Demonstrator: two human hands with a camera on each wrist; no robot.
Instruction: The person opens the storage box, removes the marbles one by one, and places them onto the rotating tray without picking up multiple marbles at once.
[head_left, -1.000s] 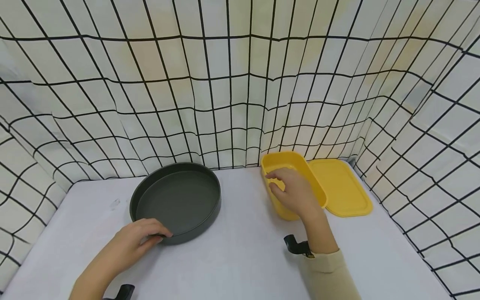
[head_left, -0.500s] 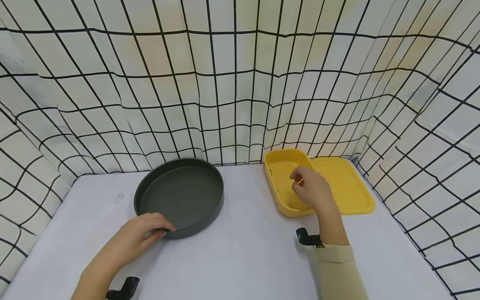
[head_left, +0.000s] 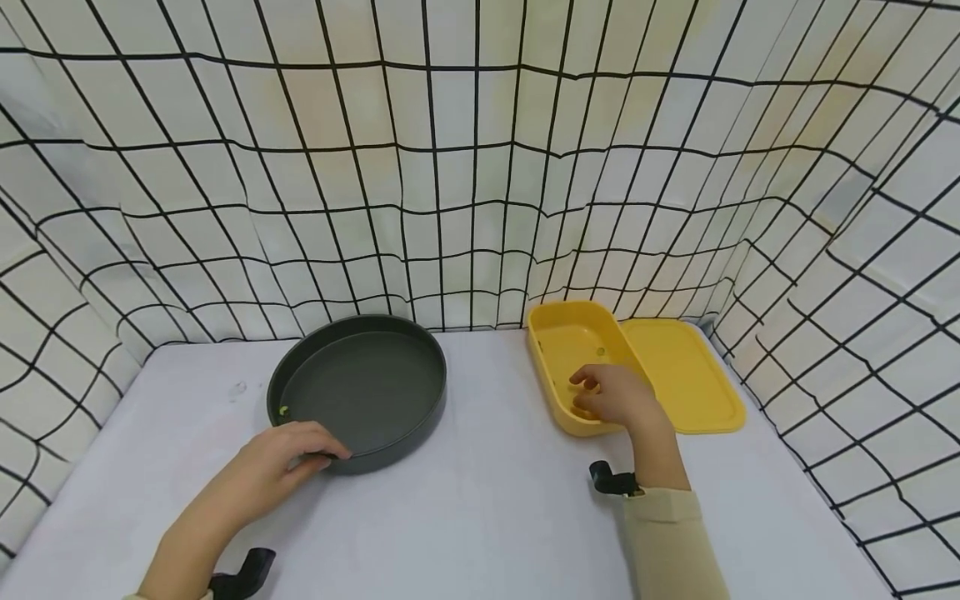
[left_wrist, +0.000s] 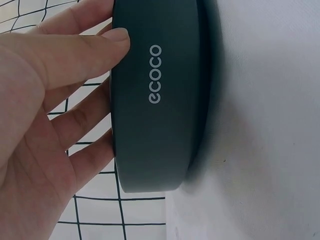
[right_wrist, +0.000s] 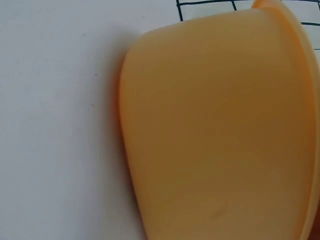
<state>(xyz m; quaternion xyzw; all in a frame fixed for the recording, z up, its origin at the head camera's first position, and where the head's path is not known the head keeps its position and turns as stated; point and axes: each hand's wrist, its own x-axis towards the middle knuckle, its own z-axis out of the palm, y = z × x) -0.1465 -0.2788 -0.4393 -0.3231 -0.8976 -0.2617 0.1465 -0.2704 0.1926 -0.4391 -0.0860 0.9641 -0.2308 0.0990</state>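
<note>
My left hand (head_left: 288, 462) pinches the near rim of a round, dark grey-green pan (head_left: 367, 383). In the left wrist view, its thumb (left_wrist: 107, 47) lies against the outer wall, which has "ecoco" lettering, and the other fingers go behind the rim. A tiny yellow-green bit (head_left: 283, 410) shows at the pan's left inner edge. My right hand (head_left: 618, 396) is at the near end of a yellow rectangular container (head_left: 551, 367), fingers bent loosely and thumb apart from them. A small green bit (head_left: 600, 352) lies inside. The right wrist view is mostly filled by the container's outer wall (right_wrist: 220, 125).
A flat yellow lid (head_left: 690, 379) lies right of the container. Both stand on a white-covered table (head_left: 480, 500). A white backdrop with black grid lines (head_left: 480, 167) rises behind and at both sides.
My right hand has moved right, then toward the container's near end, its fingers loosening. The bits in the pan and container now show. My left hand keeps its grip on the pan.
</note>
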